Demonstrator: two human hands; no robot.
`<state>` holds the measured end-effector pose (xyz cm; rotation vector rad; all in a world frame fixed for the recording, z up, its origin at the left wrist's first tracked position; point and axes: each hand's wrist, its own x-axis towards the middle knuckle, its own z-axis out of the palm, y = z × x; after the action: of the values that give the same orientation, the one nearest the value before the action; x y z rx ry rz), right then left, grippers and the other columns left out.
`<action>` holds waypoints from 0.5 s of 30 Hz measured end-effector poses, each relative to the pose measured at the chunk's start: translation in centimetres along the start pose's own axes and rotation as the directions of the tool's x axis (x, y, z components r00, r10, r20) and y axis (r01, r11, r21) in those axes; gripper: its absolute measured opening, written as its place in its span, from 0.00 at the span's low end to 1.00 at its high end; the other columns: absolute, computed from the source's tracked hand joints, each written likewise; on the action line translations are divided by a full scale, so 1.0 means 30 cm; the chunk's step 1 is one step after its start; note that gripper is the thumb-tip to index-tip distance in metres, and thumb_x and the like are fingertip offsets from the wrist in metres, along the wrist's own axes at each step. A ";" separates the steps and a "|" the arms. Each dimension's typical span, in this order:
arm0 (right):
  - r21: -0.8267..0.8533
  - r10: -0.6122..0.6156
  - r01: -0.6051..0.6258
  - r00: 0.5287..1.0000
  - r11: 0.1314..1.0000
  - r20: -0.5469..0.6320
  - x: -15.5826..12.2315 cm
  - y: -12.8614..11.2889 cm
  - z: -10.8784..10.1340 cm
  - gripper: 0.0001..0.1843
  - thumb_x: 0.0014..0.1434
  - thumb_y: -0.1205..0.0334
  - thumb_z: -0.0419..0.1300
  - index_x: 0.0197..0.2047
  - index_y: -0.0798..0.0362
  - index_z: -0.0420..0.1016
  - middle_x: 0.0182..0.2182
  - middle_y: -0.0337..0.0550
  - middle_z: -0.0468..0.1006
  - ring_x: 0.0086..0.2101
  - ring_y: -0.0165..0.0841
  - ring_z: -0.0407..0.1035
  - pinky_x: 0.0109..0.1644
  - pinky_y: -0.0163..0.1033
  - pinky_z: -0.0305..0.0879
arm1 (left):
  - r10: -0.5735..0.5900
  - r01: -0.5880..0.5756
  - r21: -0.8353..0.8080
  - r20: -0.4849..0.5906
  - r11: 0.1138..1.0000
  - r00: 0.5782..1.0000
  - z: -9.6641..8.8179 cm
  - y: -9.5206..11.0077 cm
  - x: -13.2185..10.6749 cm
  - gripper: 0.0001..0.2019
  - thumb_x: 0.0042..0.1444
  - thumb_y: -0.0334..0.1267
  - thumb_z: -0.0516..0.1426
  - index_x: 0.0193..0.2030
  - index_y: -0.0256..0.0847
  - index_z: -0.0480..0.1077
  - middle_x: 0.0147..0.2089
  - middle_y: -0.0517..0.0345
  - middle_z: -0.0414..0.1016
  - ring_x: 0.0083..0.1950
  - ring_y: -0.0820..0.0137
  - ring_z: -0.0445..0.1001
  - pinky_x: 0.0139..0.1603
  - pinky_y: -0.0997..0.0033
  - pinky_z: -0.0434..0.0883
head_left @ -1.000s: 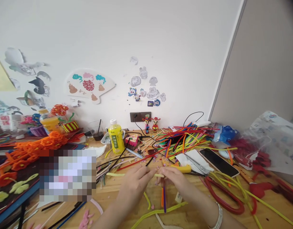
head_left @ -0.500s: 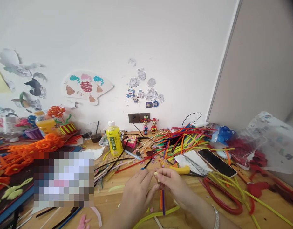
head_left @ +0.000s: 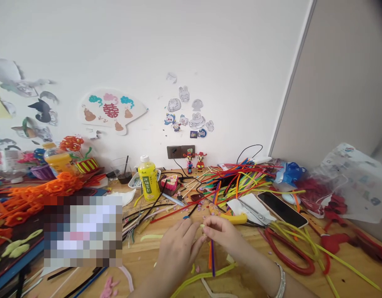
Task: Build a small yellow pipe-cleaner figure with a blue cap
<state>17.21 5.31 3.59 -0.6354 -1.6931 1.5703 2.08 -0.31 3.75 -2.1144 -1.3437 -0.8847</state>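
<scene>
The left hand [head_left: 178,253] and right hand [head_left: 222,235] are pinching a purple pipe cleaner [head_left: 213,258] near its top, steadying it. An orange pipe cleaner [head_left: 210,256] is dangling just beside it.

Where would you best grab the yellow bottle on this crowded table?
Grip the bottle around its middle, coming from the near side, slightly above the black pipe cleaners by its base. It stands upright, and its wide round body suits a wrapped grip better than the small white cap.
</scene>
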 end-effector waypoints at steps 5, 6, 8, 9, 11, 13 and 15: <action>0.198 0.163 -0.164 0.986 0.966 0.022 -0.012 -0.013 0.005 0.13 0.46 0.53 0.64 0.25 0.53 0.67 0.22 0.32 0.63 0.25 0.26 0.58 0.31 0.32 0.55 | 0.010 -0.010 -0.056 -0.011 0.998 1.000 0.000 -0.006 -0.003 0.11 0.61 0.39 0.47 0.42 0.38 0.67 0.34 0.52 0.76 0.36 0.64 0.74 0.35 0.67 0.71; 0.225 0.193 -0.194 0.981 0.955 0.027 -0.014 -0.013 0.004 0.13 0.46 0.54 0.64 0.25 0.53 0.67 0.22 0.33 0.64 0.25 0.26 0.59 0.32 0.32 0.55 | 0.021 -0.022 -0.067 -0.014 0.998 1.000 -0.001 -0.008 -0.003 0.10 0.61 0.38 0.47 0.40 0.38 0.67 0.33 0.52 0.75 0.35 0.65 0.74 0.35 0.67 0.71; 0.240 0.227 -0.231 0.973 0.943 0.042 -0.015 -0.013 0.001 0.12 0.46 0.54 0.64 0.25 0.53 0.68 0.22 0.33 0.64 0.25 0.26 0.59 0.32 0.33 0.56 | 0.063 -0.064 -0.074 -0.021 0.995 0.998 -0.004 -0.011 -0.001 0.09 0.61 0.37 0.48 0.38 0.39 0.68 0.31 0.54 0.75 0.33 0.66 0.73 0.35 0.68 0.70; 0.235 0.231 -0.236 0.972 0.943 0.051 -0.014 -0.014 -0.003 0.12 0.45 0.54 0.64 0.25 0.54 0.69 0.22 0.33 0.65 0.25 0.26 0.59 0.32 0.33 0.55 | 0.086 -0.088 -0.073 -0.027 0.993 0.996 -0.006 -0.012 0.000 0.09 0.61 0.37 0.48 0.38 0.38 0.68 0.31 0.54 0.75 0.32 0.67 0.73 0.35 0.68 0.70; 0.217 0.222 -0.229 0.973 0.949 0.058 -0.011 -0.016 -0.011 0.13 0.42 0.55 0.66 0.25 0.55 0.69 0.22 0.33 0.65 0.24 0.26 0.59 0.32 0.33 0.54 | 0.123 -0.126 -0.073 -0.040 0.989 0.992 -0.009 -0.014 0.002 0.09 0.61 0.37 0.48 0.39 0.38 0.68 0.31 0.54 0.75 0.32 0.67 0.72 0.33 0.69 0.69; 0.187 0.193 -0.201 0.979 0.962 0.059 -0.008 -0.014 -0.020 0.14 0.41 0.55 0.67 0.24 0.56 0.70 0.21 0.33 0.66 0.25 0.26 0.58 0.31 0.33 0.53 | 0.134 -0.138 -0.075 -0.053 0.988 0.990 -0.012 -0.015 0.002 0.09 0.61 0.37 0.49 0.41 0.37 0.67 0.31 0.53 0.75 0.31 0.67 0.71 0.31 0.69 0.69; 0.171 0.165 -0.175 0.984 0.970 0.071 -0.007 -0.008 -0.025 0.14 0.43 0.55 0.66 0.25 0.55 0.70 0.22 0.33 0.66 0.25 0.26 0.59 0.31 0.32 0.54 | 0.130 -0.135 -0.091 -0.058 0.987 0.990 -0.015 -0.015 0.001 0.08 0.60 0.36 0.49 0.41 0.37 0.67 0.30 0.54 0.74 0.30 0.66 0.70 0.30 0.69 0.68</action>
<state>17.94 5.59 3.77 -0.6639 -1.5512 1.8519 1.56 -0.41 4.10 -2.2073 -1.1412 -0.9580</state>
